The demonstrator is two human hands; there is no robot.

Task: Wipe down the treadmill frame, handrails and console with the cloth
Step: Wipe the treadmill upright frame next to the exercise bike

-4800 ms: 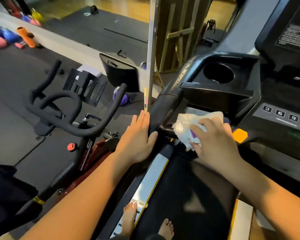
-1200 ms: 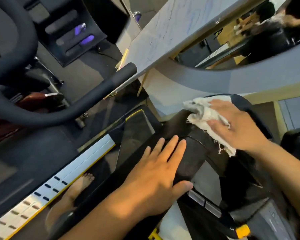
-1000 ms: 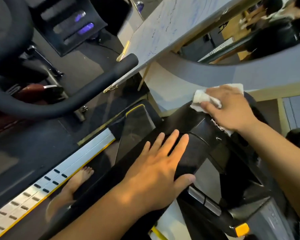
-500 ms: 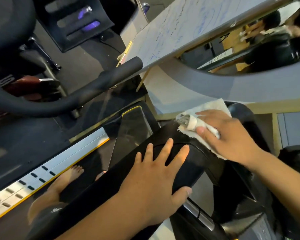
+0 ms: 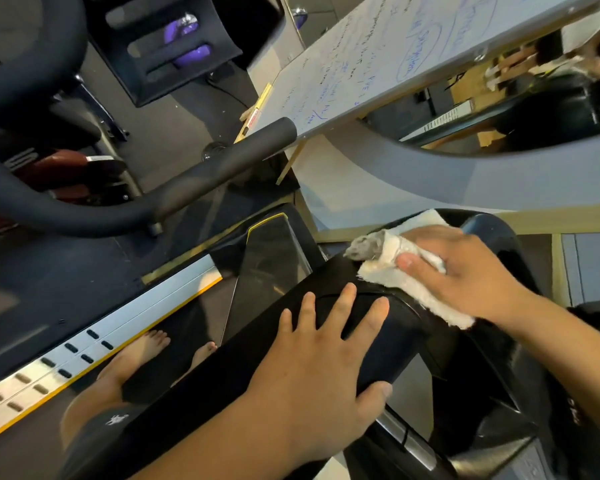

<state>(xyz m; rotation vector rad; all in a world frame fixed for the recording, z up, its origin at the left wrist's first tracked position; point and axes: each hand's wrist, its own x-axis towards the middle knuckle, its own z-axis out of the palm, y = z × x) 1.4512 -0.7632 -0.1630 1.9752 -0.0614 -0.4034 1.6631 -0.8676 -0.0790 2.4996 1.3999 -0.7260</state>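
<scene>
The treadmill's black handrail (image 5: 243,362) runs from lower left up to the glossy black console housing (image 5: 496,237) at right. My left hand (image 5: 312,382) lies flat on the handrail, fingers spread and straight, thumb hooked under its lower edge. My right hand (image 5: 465,271) holds a white cloth (image 5: 388,268) against the top of the housing; the thumb pinches a fold of it, and its grey, dirty corner points left. Part of the cloth is hidden under the palm.
An exercise bike's black handlebar (image 5: 194,178) crosses the upper left. A whiteboard with blue writing (image 5: 378,53) leans above the console. The silver and yellow side rail (image 5: 101,337) and my bare feet (image 5: 136,362) on the belt are below.
Over the last second my right hand slid the cloth back and forth across the top of the housing. My left hand stayed flat on the handrail. The camera shifted slightly.
</scene>
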